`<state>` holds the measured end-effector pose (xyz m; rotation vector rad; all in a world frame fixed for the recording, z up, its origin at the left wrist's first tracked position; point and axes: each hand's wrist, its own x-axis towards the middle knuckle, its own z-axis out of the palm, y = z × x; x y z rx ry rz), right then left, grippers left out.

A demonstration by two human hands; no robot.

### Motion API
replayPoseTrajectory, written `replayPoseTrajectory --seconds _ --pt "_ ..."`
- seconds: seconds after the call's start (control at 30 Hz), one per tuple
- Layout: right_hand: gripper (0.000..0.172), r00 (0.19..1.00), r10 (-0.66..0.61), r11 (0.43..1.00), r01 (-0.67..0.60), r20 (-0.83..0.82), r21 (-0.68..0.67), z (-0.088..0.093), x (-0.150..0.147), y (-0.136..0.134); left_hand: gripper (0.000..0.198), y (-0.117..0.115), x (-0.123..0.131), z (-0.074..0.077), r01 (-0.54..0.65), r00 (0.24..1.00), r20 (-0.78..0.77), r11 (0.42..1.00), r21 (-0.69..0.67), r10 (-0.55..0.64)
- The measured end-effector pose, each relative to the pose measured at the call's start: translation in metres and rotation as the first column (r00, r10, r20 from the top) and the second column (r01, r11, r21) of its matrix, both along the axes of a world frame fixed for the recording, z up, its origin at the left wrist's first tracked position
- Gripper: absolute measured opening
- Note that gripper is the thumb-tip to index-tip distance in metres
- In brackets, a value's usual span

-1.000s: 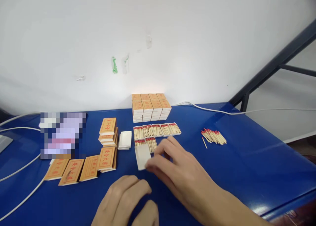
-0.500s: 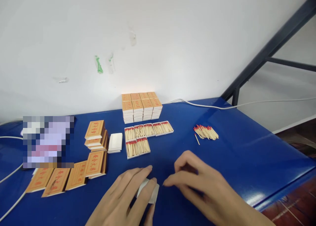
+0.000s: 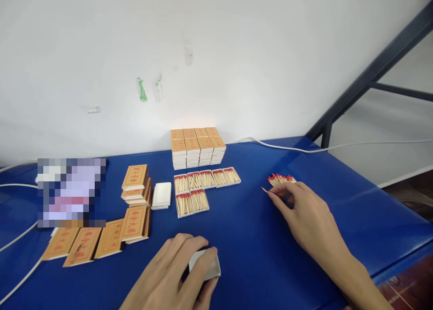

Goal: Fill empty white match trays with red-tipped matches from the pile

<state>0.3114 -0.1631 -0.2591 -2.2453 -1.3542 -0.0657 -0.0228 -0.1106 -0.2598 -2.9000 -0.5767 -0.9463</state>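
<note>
My left hand (image 3: pixel 177 271) is closed around a small white matchbox tray (image 3: pixel 204 262) at the bottom centre; its inside is mostly hidden by my fingers. To the right, my right hand (image 3: pixel 306 215) pinches a single red-tipped match (image 3: pixel 264 189) between thumb and forefinger, low over the table. Just behind those fingers lies a loose pile of matches (image 3: pixel 281 179), partly covered by the hand. Several white trays filled with matches (image 3: pixel 192 202) stand in two rows beyond my left hand. Beside them are stacked white trays (image 3: pixel 161 195) lying with their flat sides up.
A block of orange matchboxes (image 3: pixel 198 145) stands against the wall. More orange covers (image 3: pixel 135 177) are piled and leaning at the left, near a pixelated object (image 3: pixel 71 192). White cables (image 3: pixel 20 186) run along the left edge and the back of the blue table (image 3: pixel 243 238).
My right hand has moved away from the left hand, right and forward to the match pile, and now pinches the separate match. My left hand keeps holding the tray. The view has shifted slightly.
</note>
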Motion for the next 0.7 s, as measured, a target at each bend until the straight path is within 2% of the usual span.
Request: replayPoseTrajectory --seconds 0.17,0.43,0.7 --pt "0.043 0.998 0.045 0.999 -0.046 0.041 0.012 0.002 -0.001 0.005 0.024 0.001 -0.001 0.004 0.02 0.999 -0.028 1.0 -0.022 -0.02" --pt "0.065 0.989 -0.078 0.996 0.072 0.123 0.047 0.001 0.004 0.007 0.032 0.003 -0.006 0.0 0.004 0.994 -0.111 1.0 -0.001 -0.004" --pt "0.057 0.997 -0.029 0.999 0.026 0.072 0.039 0.004 0.001 0.008 0.04 0.002 -0.011 -0.008 0.0 0.989 -0.146 1.0 -0.01 -0.001"
